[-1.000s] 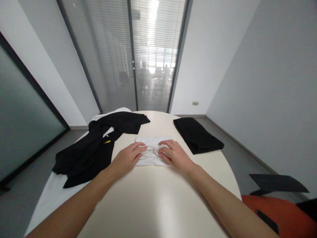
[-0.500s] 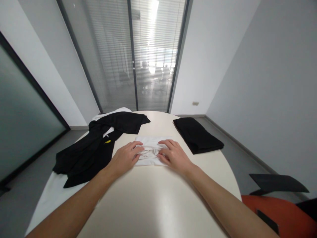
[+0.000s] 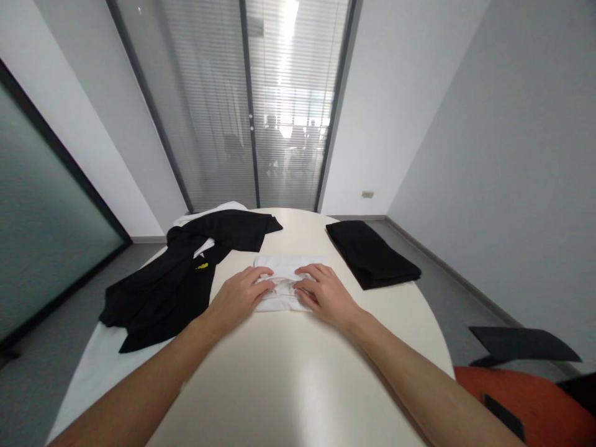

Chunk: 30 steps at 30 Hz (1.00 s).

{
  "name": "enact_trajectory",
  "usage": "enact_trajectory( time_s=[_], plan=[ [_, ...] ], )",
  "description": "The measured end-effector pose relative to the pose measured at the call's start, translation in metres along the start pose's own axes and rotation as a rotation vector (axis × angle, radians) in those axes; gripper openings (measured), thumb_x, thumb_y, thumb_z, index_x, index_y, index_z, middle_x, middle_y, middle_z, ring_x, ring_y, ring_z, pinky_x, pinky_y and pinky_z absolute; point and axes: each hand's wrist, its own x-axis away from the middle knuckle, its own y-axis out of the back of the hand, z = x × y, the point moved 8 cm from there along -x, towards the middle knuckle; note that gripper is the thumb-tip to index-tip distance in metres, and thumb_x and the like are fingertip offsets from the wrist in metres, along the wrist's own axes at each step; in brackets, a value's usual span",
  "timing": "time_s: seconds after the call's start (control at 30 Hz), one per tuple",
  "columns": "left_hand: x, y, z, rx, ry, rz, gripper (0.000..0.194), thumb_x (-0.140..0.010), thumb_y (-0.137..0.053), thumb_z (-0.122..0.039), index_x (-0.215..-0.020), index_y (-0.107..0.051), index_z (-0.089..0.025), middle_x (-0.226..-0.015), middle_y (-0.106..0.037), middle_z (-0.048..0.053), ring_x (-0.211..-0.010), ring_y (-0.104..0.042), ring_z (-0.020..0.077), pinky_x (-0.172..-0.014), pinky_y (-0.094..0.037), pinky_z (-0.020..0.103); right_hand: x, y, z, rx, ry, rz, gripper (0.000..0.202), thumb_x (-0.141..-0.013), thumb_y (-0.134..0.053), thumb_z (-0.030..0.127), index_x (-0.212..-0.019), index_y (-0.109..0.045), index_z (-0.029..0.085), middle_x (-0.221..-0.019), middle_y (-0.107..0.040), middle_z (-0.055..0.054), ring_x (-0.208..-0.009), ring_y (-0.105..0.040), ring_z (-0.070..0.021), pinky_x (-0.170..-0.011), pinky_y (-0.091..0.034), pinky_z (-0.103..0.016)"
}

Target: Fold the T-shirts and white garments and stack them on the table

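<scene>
A folded white cloth (image 3: 282, 266) lies flat on the pale table (image 3: 261, 385), with creases across its middle. My left hand (image 3: 239, 293) rests on its left side, fingers bent and a little apart. On the right side of the cloth is my right hand (image 3: 326, 292), its fingers curved and spread, tips on the fabric. The fingertips of both hands face each other with a small gap between them, where wrinkled cloth shows. Neither hand visibly pinches the fabric.
Black garments (image 3: 158, 288) with a small yellow mark lie loosely at the left, over white fabric (image 3: 100, 360). A folded black cloth (image 3: 370, 254) sits at the right. An orange chair (image 3: 526, 397) stands at the lower right. Behind is a glass partition with blinds.
Both hands have moved slightly inward, so their fingertips are a little closer together. The creases in the middle of the white cloth have shifted.
</scene>
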Motion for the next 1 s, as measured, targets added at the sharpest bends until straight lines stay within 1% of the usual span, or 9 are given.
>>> enact_trajectory(
  time_s=[0.13,0.27,0.4,0.47,0.57,0.67,0.8,0.9,1.0],
  plan=[
    [-0.002,-0.001,-0.003,-0.015,0.005,-0.014,0.020,-0.096,-0.055,-0.023,-0.108,-0.071,-0.025,-0.124,-0.063,0.008,-0.102,-0.060,0.0210,-0.090,-0.051,0.037,0.000,0.002,0.002,-0.028,0.007,0.010,0.015,-0.093,-0.063,0.028,-0.103,-0.074,0.025,-0.124,-0.064,-0.009,-0.117,-0.054,-0.0255,-0.102,-0.041,-0.046],
    [-0.004,-0.001,-0.004,-0.041,0.011,-0.027,0.018,-0.096,-0.055,-0.022,-0.102,-0.072,-0.024,-0.122,-0.064,0.008,-0.104,-0.059,0.0229,-0.089,-0.051,0.039,0.002,0.002,0.000,-0.022,0.000,0.005,0.017,-0.093,-0.063,0.028,-0.108,-0.071,0.025,-0.127,-0.063,-0.009,-0.118,-0.053,-0.0259,-0.101,-0.041,-0.046],
    [-0.007,0.001,-0.004,-0.040,0.035,-0.056,0.020,-0.099,-0.051,-0.024,-0.104,-0.070,-0.022,-0.114,-0.066,0.008,-0.101,-0.060,0.0220,-0.087,-0.051,0.036,0.000,0.002,0.000,0.020,-0.025,-0.024,0.018,-0.095,-0.060,0.031,-0.107,-0.070,0.024,-0.127,-0.063,-0.009,-0.118,-0.053,-0.0269,-0.101,-0.041,-0.047],
    [-0.008,0.004,-0.001,-0.010,0.075,-0.077,0.020,-0.100,-0.050,-0.027,-0.106,-0.069,-0.022,-0.109,-0.066,0.007,-0.099,-0.060,0.0208,-0.086,-0.051,0.035,-0.003,0.001,0.004,0.051,-0.038,-0.051,0.018,-0.094,-0.061,0.034,-0.105,-0.070,0.023,-0.128,-0.063,-0.010,-0.119,-0.052,-0.0283,-0.101,-0.040,-0.048],
    [-0.007,0.006,0.004,0.037,0.121,-0.064,0.020,-0.097,-0.056,-0.030,-0.113,-0.066,-0.023,-0.111,-0.065,0.006,-0.103,-0.060,0.0208,-0.086,-0.052,0.033,-0.011,-0.004,0.017,0.088,-0.029,-0.071,0.017,-0.094,-0.062,0.035,-0.103,-0.070,0.022,-0.128,-0.063,-0.011,-0.120,-0.051,-0.0297,-0.101,-0.039,-0.049],
    [-0.004,0.006,0.008,0.075,0.121,-0.019,0.029,-0.092,-0.059,-0.023,-0.121,-0.061,-0.026,-0.119,-0.063,0.005,-0.111,-0.058,0.0215,-0.090,-0.053,0.034,-0.018,-0.010,0.030,0.118,-0.014,-0.072,0.016,-0.095,-0.059,0.032,-0.104,-0.070,0.022,-0.129,-0.063,-0.010,-0.121,-0.050,-0.0289,-0.101,-0.038,-0.048],
    [0.001,0.006,0.016,0.131,0.141,-0.002,0.046,-0.088,-0.051,-0.008,-0.130,-0.054,-0.026,-0.131,-0.059,0.005,-0.122,-0.054,0.0214,-0.100,-0.051,0.036,-0.023,-0.017,0.041,0.158,0.027,-0.049,0.017,-0.096,-0.057,0.030,-0.107,-0.069,0.023,-0.132,-0.061,-0.009,-0.122,-0.049,-0.0287,-0.101,-0.037,-0.048],
    [0.001,0.008,0.021,0.178,0.171,-0.046,0.042,-0.089,-0.046,-0.006,-0.127,-0.056,-0.023,-0.129,-0.060,0.006,-0.121,-0.056,0.0211,-0.103,-0.049,0.039,-0.024,-0.019,0.042,0.174,0.030,-0.049,0.017,-0.097,-0.058,0.030,-0.106,-0.071,0.024,-0.133,-0.061,-0.009,-0.122,-0.048,-0.0288,-0.101,-0.037,-0.048],
    [0.001,0.011,0.024,0.194,0.189,-0.120,0.035,-0.090,-0.046,-0.008,-0.117,-0.062,-0.023,-0.121,-0.064,0.005,-0.116,-0.059,0.0208,-0.101,-0.050,0.038,-0.024,-0.020,0.041,0.175,0.017,-0.057,0.015,-0.095,-0.060,0.030,-0.093,-0.073,0.023,-0.133,-0.060,-0.007,-0.123,-0.047,-0.0289,-0.101,-0.037,-0.047]
  ],
)
